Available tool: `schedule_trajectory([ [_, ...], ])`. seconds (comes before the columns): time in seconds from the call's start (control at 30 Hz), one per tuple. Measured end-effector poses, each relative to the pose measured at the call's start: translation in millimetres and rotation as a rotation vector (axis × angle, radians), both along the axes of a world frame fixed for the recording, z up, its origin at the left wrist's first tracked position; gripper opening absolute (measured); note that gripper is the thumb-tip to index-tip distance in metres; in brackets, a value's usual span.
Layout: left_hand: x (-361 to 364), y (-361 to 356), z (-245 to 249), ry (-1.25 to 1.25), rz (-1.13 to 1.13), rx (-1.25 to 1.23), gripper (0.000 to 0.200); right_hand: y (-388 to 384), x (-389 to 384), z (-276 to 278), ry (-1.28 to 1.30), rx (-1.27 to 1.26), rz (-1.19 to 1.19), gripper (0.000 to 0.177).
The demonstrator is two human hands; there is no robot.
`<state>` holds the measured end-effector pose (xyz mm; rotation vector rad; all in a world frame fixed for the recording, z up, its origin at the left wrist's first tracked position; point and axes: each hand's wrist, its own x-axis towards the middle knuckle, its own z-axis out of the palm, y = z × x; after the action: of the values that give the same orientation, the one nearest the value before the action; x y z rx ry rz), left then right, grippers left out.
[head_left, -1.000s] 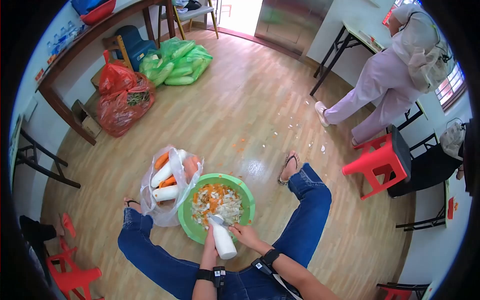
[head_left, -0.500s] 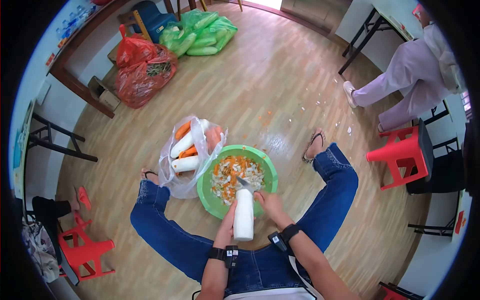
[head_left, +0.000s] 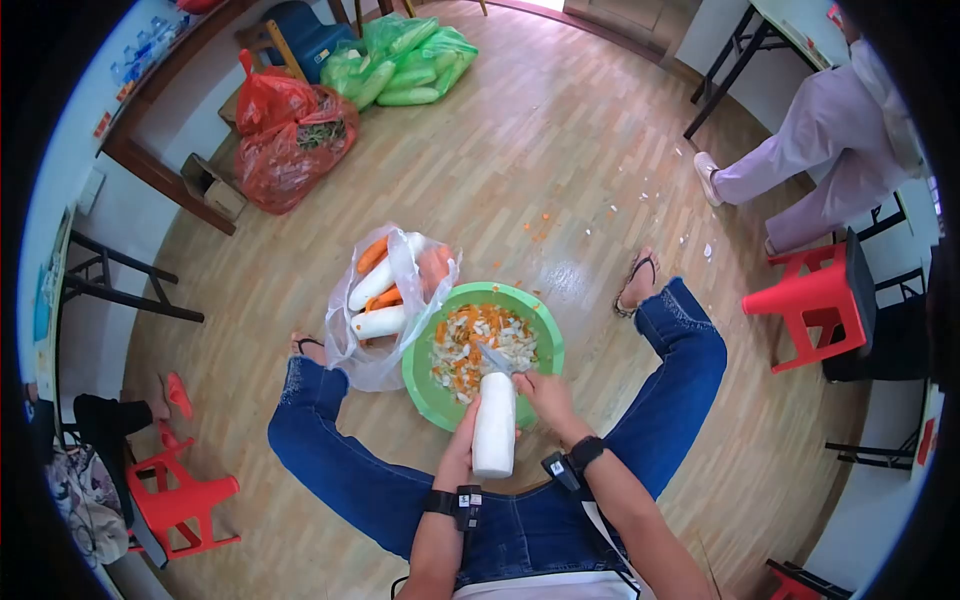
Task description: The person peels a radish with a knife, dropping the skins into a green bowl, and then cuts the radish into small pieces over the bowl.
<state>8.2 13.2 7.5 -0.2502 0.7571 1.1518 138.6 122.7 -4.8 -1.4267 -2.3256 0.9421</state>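
A thick white radish (head_left: 494,428) is held upright near the lap by my left hand (head_left: 463,437), whose fingers wrap round its side. My right hand (head_left: 545,396) is closed on a knife (head_left: 491,356), with the blade over the radish's far end. Below and beyond both hands, the green basin (head_left: 417,393) on the floor contains chopped white and orange pieces (head_left: 470,345). Left of the basin stands a clear plastic bag (head_left: 372,367) with whole white radishes (head_left: 379,322) and carrots (head_left: 373,255).
Red bags (head_left: 290,150) and green bags of vegetables (head_left: 410,65) lie at the back left. Red stools (head_left: 815,305) stand at both sides. A person in pale trousers (head_left: 800,150) is at the upper right; another person's foot (head_left: 159,408) shows at left. Scraps dot the floor.
The whole scene has shifted slightly to the right in the view. The knife blade is now tilted more to the left, over the radish's far end.
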Motion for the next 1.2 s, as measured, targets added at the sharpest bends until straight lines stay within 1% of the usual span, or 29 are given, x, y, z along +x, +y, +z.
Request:
schedule_trajectory([
  [0.03, 2, 2, 4, 0.014, -0.006, -0.039, 0.056, 3, 1, 0, 0.005, 0.001, -0.003, 0.038],
  [0.1, -1, 2, -3, 0.062, 0.003, -0.035, 0.058, 5, 0, 5, 0.044, -0.115, -0.049, 0.034],
  [0.13, -3, 0, -8, 0.048, 0.010, -0.011, 0.059, 0, 2, 10, 0.045, -0.122, -0.050, 0.034],
  [0.2, -4, -1, -17, 0.027, 0.019, 0.017, 0.059, -11, 11, 29, 0.063, -0.170, 0.086, 0.034],
  [0.23, -3, 0, -20, 0.026, 0.088, -0.063, 0.059, -18, 15, 36, 0.058, -0.168, 0.082, 0.034],
  [0.27, -2, 0, -23, 0.025, 0.154, -0.144, 0.060, -28, 18, 42, 0.021, -0.164, 0.163, 0.034],
  [0.3, -1, 1, -22, 0.024, 0.148, -0.142, 0.060, -34, 20, 44, -0.015, -0.160, 0.244, 0.033],
  [0.37, -1, 0, -17, 0.045, 0.167, -0.162, 0.060, -34, 18, 36, -0.021, -0.138, 0.233, 0.033],
  [0.4, -7, -2, -10, -0.049, 0.020, 0.048, 0.060, -28, 14, 28, -0.028, -0.103, 0.133, 0.036],
  [0.43, -5, -3, -5, -0.046, 0.018, 0.047, 0.060, -23, 11, 20, -0.033, -0.069, 0.030, 0.038],
  [0.5, -2, -1, 2, -0.008, 0.017, -0.009, 0.060, -9, 5, 11, -0.014, -0.040, 0.020, 0.038],
  [0.57, -3, 1, 8, 0.009, 0.008, 0.032, 0.061, -4, 3, 11, 0.002, -0.009, 0.016, 0.037],
  [0.63, -1, 2, 12, -0.003, 0.071, -0.089, 0.059, -7, 6, 11, 0.058, -0.088, -0.024, 0.036],
  [0.67, -1, 1, 12, -0.005, 0.072, -0.092, 0.059, -12, 8, 22, 0.055, -0.092, -0.024, 0.036],
  [0.73, -1, 3, 12, -0.099, 0.075, -0.101, 0.060, -20, 12, 51, 0.195, -0.260, 0.141, 0.034],
  [0.77, -2, 0, 4, -0.103, 0.072, -0.099, 0.060, -24, 14, 55, 0.191, -0.258, 0.137, 0.034],
  [0.83, -2, -3, -6, -0.041, 0.100, -0.072, 0.065, -32, 17, 62, 0.023, -0.159, 0.304, 0.035],
  [0.87, 0, -4, -11, -0.012, 0.091, -0.089, 0.067, -31, 18, 64, 0.083, -0.192, 0.283, 0.037],
  [0.9, -1, -4, -9, -0.012, 0.091, -0.089, 0.067, -28, 16, 56, 0.084, -0.191, 0.283, 0.037],
  [0.97, -4, -5, -5, -0.025, -0.037, 0.002, 0.068, -21, 11, 25, 0.069, -0.010, 0.108, 0.039],
  [1.0, -3, -2, 5, -0.044, -0.022, -0.027, 0.066, -16, 8, 20, 0.071, -0.009, 0.106, 0.039],
  [1.07, -1, -2, 11, -0.026, -0.013, -0.030, 0.065, -8, 3, 11, 0.041, -0.015, -0.007, 0.038],
  [1.1, -1, -2, 12, -0.011, -0.004, -0.035, 0.065, -5, 1, 13, 0.046, -0.014, -0.007, 0.038],
  [1.17, -3, 0, 13, -0.011, 0.021, -0.011, 0.064, -3, 1, 16, 0.118, -0.129, -0.074, 0.038],
  [1.2, -1, 0, 12, -0.019, 0.045, 0.013, 0.063, -7, 4, 18, 0.116, -0.134, -0.075, 0.038],
])
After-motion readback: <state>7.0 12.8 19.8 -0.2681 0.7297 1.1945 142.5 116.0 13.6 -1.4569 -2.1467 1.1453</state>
